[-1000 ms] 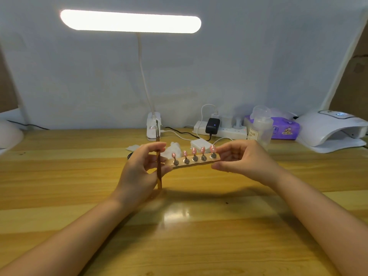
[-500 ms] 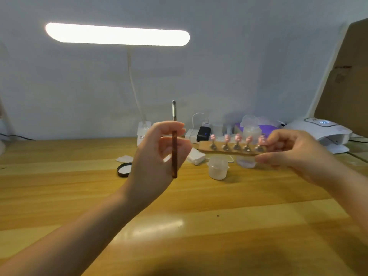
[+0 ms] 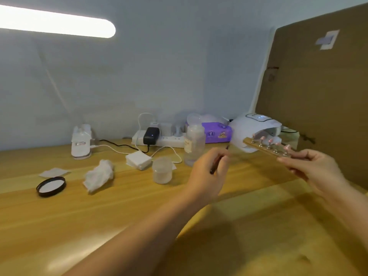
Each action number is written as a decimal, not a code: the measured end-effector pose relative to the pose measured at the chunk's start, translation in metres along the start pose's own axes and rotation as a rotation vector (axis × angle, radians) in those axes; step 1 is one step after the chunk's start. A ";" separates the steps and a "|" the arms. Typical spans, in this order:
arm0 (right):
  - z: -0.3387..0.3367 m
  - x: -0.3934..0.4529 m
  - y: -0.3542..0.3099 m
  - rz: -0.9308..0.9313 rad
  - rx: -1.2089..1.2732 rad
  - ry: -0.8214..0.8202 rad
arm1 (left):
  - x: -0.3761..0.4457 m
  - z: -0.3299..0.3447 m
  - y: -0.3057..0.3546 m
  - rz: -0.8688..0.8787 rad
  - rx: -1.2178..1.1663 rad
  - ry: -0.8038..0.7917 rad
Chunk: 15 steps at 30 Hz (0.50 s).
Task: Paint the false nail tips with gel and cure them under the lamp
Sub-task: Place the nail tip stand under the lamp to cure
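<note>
My right hand (image 3: 312,168) grips the near end of a wooden strip (image 3: 264,149) that carries several pink nail tips (image 3: 269,140) on metal stands. The strip's far end points at the mouth of the white curing lamp (image 3: 256,126) at the back right. My left hand (image 3: 207,172) holds a thin dark brush (image 3: 218,161) in its fingers, tip slanting up to the right, just left of the strip.
On the wooden table (image 3: 99,216) stand a small plastic cup (image 3: 162,170), a clear bottle (image 3: 194,145), a pad stack (image 3: 138,160), a crumpled tissue (image 3: 99,175) and a black lid (image 3: 51,186). A power strip (image 3: 159,138) and purple box (image 3: 217,132) line the wall. Cardboard (image 3: 318,92) stands right.
My right hand has carried the strip of nail tips rightward toward the curing lamp. My left hand followed with the brush, now tilted. The view has swung to the right.
</note>
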State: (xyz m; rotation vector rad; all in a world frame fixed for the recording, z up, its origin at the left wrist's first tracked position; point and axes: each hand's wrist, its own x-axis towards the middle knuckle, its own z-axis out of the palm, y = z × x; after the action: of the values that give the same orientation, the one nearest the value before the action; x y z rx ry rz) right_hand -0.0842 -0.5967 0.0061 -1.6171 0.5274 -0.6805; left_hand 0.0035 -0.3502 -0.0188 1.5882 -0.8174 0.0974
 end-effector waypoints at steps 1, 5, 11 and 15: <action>-0.004 0.004 0.002 -0.001 -0.027 0.033 | 0.005 0.007 -0.007 -0.030 0.010 0.000; -0.014 0.026 0.009 -0.011 -0.157 0.164 | 0.009 0.022 -0.024 -0.036 0.029 0.004; -0.021 0.057 0.018 0.022 -0.332 0.251 | 0.003 0.014 -0.037 0.029 0.064 -0.005; -0.020 0.080 0.022 0.034 -0.296 0.332 | 0.003 0.016 -0.035 0.002 0.049 -0.032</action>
State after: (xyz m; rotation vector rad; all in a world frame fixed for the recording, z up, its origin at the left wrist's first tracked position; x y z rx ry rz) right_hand -0.0393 -0.6690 -0.0036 -1.7728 0.9307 -0.8837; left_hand 0.0187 -0.3674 -0.0495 1.6388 -0.8470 0.0936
